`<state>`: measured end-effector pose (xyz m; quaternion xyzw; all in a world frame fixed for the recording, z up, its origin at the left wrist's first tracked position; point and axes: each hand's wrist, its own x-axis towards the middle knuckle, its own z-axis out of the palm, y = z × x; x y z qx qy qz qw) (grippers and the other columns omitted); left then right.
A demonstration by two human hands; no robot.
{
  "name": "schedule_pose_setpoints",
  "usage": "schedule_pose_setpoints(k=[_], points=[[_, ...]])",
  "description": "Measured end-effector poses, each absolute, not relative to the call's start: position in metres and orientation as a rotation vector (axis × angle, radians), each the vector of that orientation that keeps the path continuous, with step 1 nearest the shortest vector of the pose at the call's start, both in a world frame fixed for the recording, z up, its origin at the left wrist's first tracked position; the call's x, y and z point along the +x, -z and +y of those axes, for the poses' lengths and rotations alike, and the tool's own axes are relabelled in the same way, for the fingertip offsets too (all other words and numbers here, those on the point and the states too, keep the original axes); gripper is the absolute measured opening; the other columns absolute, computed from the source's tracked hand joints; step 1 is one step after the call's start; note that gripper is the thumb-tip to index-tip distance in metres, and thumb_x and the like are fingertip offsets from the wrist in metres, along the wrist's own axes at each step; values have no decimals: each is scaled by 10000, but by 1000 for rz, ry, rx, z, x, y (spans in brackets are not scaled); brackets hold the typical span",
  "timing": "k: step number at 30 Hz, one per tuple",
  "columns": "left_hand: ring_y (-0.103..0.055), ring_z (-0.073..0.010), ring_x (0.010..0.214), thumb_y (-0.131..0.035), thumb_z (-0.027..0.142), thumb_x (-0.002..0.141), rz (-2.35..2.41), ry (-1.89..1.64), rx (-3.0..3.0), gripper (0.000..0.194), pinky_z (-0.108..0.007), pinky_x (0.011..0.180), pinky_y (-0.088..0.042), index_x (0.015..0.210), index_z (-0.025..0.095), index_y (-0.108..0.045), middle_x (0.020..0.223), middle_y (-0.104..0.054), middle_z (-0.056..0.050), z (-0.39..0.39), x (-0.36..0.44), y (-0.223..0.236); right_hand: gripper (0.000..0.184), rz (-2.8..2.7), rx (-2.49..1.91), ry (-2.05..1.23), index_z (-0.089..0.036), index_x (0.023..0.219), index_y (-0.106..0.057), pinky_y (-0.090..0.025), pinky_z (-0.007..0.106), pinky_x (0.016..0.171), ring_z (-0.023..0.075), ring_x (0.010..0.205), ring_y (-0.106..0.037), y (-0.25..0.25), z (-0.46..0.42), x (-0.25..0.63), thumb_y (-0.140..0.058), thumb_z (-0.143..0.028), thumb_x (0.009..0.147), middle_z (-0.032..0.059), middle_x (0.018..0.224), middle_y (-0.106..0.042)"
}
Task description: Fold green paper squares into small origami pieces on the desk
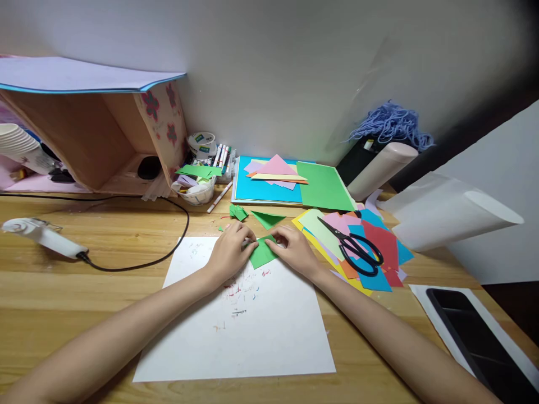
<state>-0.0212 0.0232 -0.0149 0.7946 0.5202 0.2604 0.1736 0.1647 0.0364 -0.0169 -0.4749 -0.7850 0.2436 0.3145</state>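
A small piece of green paper with a pointed lower corner lies over the top part of a marked white sheet. My left hand pinches its left upper edge between thumb and fingers. At the opposite edge, my right hand has its thumb and fingers closed on the same paper. Just beyond my hands are a folded green triangle and a small bundle of folded green pieces.
Black-handled scissors rest on coloured paper scraps at right. A phone lies front right. A white glue gun with a black cord is at left. Behind stand a cardboard box, a tub of scraps and stacked coloured sheets.
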Motion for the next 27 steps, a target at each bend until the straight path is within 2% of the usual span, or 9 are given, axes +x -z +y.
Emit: schedule_pose_setpoints(k=[7,12,16,20,27], points=[[-551,-166,797,-443,218,878,1384,-723,2428,205,-285,703,-425,855,171,-641,850,-600,-57,24,-21,21,121,-2222,-1018,-354,-195,815,-622,-423,319,662,193,753,-514,21,36,168,-506,-164,832,55,747,-601],[-561,-161,766,-450,220,876,1403,-701,2410,219,-273,671,-426,835,173,-660,843,-618,-55,24,-21,21,186,-2405,-869,-210,-185,852,-628,-449,342,700,206,811,-528,22,37,173,-446,-150,862,78,805,-632],[-569,-158,773,-459,215,872,1394,-705,2384,201,-265,681,-429,841,173,-653,852,-636,-52,25,-22,20,234,-2483,-782,-193,-178,900,-634,-475,362,720,205,853,-563,19,37,175,-401,-160,889,93,878,-660],[-578,-159,791,-439,218,885,1361,-699,2433,223,-264,689,-427,930,184,-655,887,-645,-56,26,-23,21,243,-2513,-756,-153,-161,903,-644,-495,372,708,211,847,-585,18,37,175,-401,-158,891,105,891,-674],[-560,-162,774,-380,201,900,1393,-514,2586,282,-261,610,-379,944,206,-659,897,-630,-56,23,-22,17,245,-2528,-741,-126,-165,901,-644,-495,366,689,203,813,-577,17,37,175,-400,-152,891,100,876,-668]])
